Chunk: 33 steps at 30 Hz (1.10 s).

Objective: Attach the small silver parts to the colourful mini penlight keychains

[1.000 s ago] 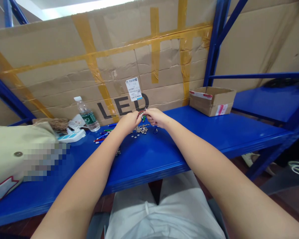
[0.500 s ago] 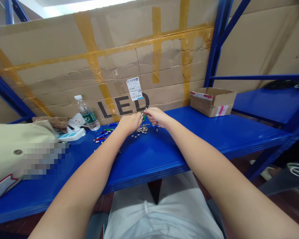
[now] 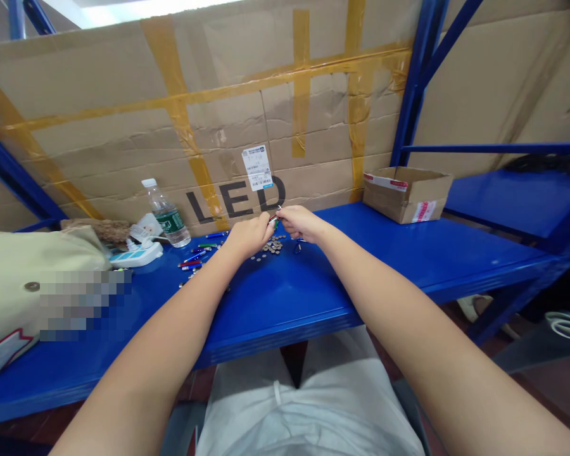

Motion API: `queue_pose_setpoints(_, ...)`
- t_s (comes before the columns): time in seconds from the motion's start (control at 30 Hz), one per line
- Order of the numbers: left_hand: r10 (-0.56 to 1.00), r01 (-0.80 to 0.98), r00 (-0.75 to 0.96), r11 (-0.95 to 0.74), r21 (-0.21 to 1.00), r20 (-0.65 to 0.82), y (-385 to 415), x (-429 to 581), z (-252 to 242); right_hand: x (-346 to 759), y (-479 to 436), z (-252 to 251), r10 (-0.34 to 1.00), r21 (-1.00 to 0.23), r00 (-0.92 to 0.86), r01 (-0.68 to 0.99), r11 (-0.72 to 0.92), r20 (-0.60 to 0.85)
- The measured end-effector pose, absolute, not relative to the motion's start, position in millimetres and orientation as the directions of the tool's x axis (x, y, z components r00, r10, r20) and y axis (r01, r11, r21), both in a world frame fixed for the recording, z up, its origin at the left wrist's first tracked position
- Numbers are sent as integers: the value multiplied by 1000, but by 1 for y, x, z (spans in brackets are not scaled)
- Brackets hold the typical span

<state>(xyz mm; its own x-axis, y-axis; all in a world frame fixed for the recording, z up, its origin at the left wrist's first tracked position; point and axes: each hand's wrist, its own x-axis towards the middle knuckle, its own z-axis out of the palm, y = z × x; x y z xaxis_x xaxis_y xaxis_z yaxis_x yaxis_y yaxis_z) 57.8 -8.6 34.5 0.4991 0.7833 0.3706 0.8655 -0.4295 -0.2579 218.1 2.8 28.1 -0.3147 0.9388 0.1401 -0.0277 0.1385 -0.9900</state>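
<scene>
Above the blue table, near its back edge, my two hands almost meet. My left hand is closed on a small, partly hidden item with a reddish, shiny end by the thumb. Between the fingertips of my right hand a small shiny metallic piece is pinched, too tiny to identify. Something green shows just below and between the hands. Beneath them lies a pile of small round coin-like discs. Several blue, red and green pens lie left of my left hand. A small dark looped object rests below my right hand.
A water bottle and a white power strip stand at the back left, beside a pale green bag. An open cardboard box sits at the back right. Large taped cardboard rises behind the table.
A reddish, shiny end now shows at my left fingertips, where a silvery piece showed before. Both hands have stayed nearly in place.
</scene>
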Motion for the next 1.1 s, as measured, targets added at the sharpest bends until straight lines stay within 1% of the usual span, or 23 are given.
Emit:
queue_pose_setpoints(0.13, 807, 877, 477, -464, -127, 348, -6, 59, 32, 215, 0, 28, 926, -981, -330, 5, 194, 181)
queue_pose_setpoints(0.23, 815, 882, 462, -464, -85, 350, -6, 59, 31, 214, -1, 28, 923, -972, -328, 47, 229, 201)
queue_pose_setpoints(0.33, 826, 896, 439, -430, -107, 353, -5, 60, 32, 216, 1, 27, 922, -944, -300, 146, 297, 244)
queue_pose_setpoints(0.43, 836, 917, 398, -375, -138, 377, -4, 59, 34, 220, 5, 26, 917, -864, -239, 325, 386, 320)
queue_pose_setpoints(0.5, 843, 933, 359, -325, -150, 400, -3, 57, 36, 222, 6, 26, 905, -801, -263, 425, 420, 335)
queue_pose_setpoints(0.57, 849, 943, 333, -287, -169, 411, -2, 56, 37, 222, 6, 25, 894, -759, -323, 482, 437, 309)
queue_pose_setpoints(0.63, 847, 941, 335, -276, -197, 414, -3, 55, 37, 221, 5, 25, 884, -733, -362, 508, 452, 295)
queue_pose_setpoints(0.8, 831, 922, 374, -286, -259, 412, -6, 57, 37, 216, 7, 22, 867, -698, -352, 518, 494, 352)
queue_pose_setpoints(0.97, 839, 923, 370, -286, -256, 399, -7, 58, 38, 215, 6, 23, 866, -710, -338, 500, 497, 368)
queue_pose_setpoints(1.1, 838, 920, 384, -308, -244, 389, -6, 57, 38, 215, 3, 25, 873, -699, -307, 524, 487, 378)
